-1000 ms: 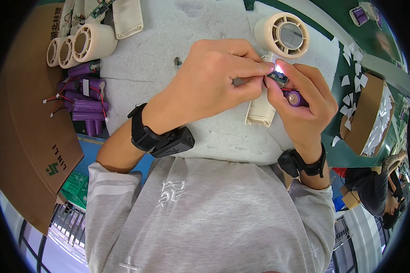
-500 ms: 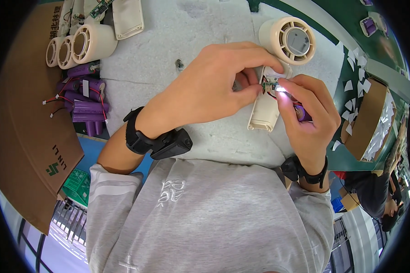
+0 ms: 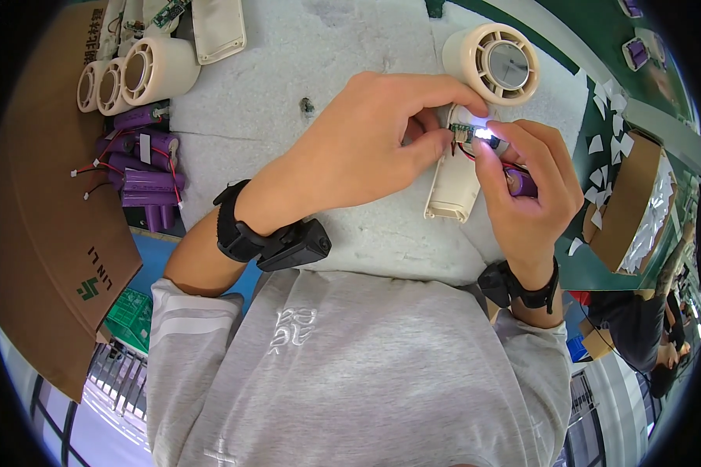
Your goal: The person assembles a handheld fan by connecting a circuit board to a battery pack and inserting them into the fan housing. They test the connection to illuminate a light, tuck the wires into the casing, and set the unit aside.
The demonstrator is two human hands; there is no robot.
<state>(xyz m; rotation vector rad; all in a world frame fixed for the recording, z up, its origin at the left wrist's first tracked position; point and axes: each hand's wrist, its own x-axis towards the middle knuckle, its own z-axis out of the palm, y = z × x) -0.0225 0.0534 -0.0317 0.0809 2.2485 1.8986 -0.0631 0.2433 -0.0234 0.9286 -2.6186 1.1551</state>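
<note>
Both hands meet at the open cream handle (image 3: pixel 452 189) of a small handheld fan (image 3: pixel 492 65), whose round head points away from me. My left hand (image 3: pixel 366 144) pinches the left end of a small green circuit board (image 3: pixel 461 135) between thumb and forefinger. At the board's right end, my right hand (image 3: pixel 536 202) has its thumb and fingers closed on it, beside a bright white light. A purple battery cell (image 3: pixel 520 184) sits under the curled fingers of that hand. Red and black wires run near the board; their ends are hidden.
White foam (image 3: pixel 288 47) covers the worktop. Several fan heads (image 3: pixel 160 71) and a cream cover (image 3: pixel 219 31) lie far left, above a pile of purple batteries (image 3: pixel 152 183). Cardboard (image 3: pixel 54 194) stands left. Right are white paper pieces (image 3: pixel 597 145) and an open box (image 3: pixel 627 206).
The circuit board has moved slightly up, and more of it shows between my fingers. The white light has shifted upward with it. My right fingers have moved up a little.
</note>
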